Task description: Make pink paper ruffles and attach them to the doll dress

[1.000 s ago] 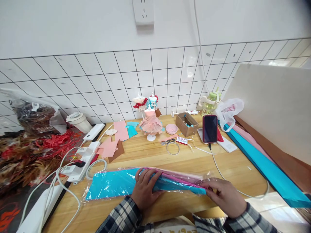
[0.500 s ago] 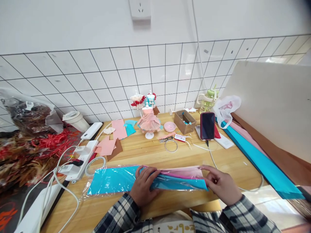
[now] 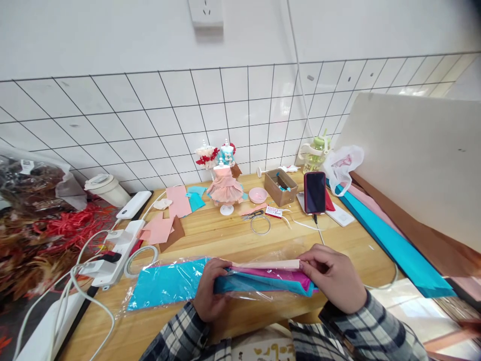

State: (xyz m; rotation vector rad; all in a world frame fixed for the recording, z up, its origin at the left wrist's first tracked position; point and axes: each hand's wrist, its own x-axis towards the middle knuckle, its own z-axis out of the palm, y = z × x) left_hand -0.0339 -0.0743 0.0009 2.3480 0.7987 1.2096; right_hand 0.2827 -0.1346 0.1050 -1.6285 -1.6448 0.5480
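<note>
A clear plastic bag (image 3: pixel 131 296) lies across the front of the table, with folded coloured paper (image 3: pixel 169 283) in blue, magenta and pale cream inside. My left hand (image 3: pixel 212 288) grips the bag around its middle, fingers on top and thumb hidden. At the right end, my right hand (image 3: pixel 334 278) pinches the end of a pale cream paper strip (image 3: pixel 266 264) between thumb and fingers. The strip stands out above the magenta and blue layers. Its left part disappears near my left fingers.
Behind the bag stand small dress forms with a pink paper dress (image 3: pixel 225 185). Scissors (image 3: pixel 253 214), a wire ring (image 3: pixel 260 225), a pink bowl (image 3: pixel 258 195), a cardboard box (image 3: pixel 281 188) and a phone (image 3: pixel 314 193) are nearby. A power strip (image 3: pixel 122 250) with cables and a tape roll (image 3: pixel 141 260) sit left.
My right hand has shifted slightly left and now pinches the pale strip, which has risen clear of the other layers. My left hand stays around the bag. The view has shifted slightly.
</note>
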